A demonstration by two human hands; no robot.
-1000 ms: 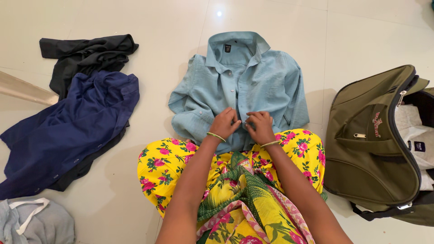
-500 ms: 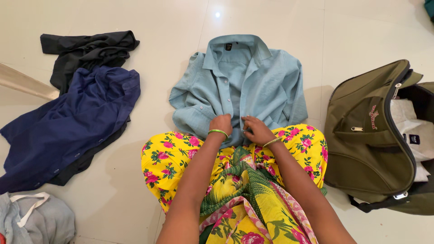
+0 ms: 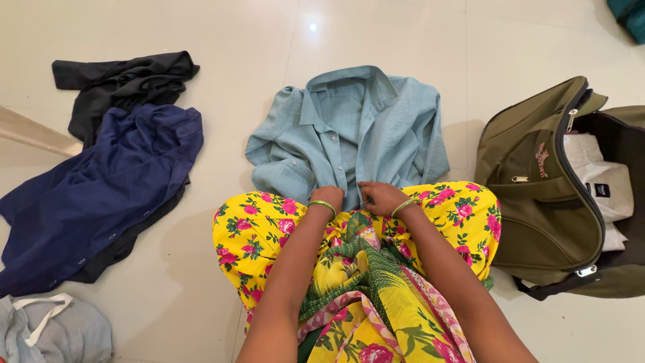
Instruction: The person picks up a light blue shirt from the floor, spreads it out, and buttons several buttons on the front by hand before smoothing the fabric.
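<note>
Hidden or cut off: the lower hem of the pale blue-green button-front cotton shirt (image 3: 356, 134) is tucked out of sight behind the person's knees, which are draped in yellow cloth with pink flowers (image 3: 269, 232); the fingertips of both hands are buried in that shirt fabric, so how the fingers close cannot be made out exactly. Left hand (image 3: 328, 197), one green bangle at the wrist: curled into a loose fist against the shirt's left front edge, seemingly bunching cloth. Right hand (image 3: 381, 197), one bangle: fingers drawn together at the button strip, pinching the cloth there. The shirt lies flat on the pale tiled floor (image 3: 222, 40), collar away from the person, sleeves folded inward, its bottom edge directly under both hands. Garments at the person's left, well apart from the hands: one navy blue shirt (image 3: 101, 195), spread over one black garment (image 3: 121, 81); one grey garment with a white strap (image 3: 47, 329), cut off at the frame's corner. One olive-green zip bag (image 3: 537, 195) at the right, open, cut by the frame edge, with folded white clothing (image 3: 601, 188) inside, count unclear.
</note>
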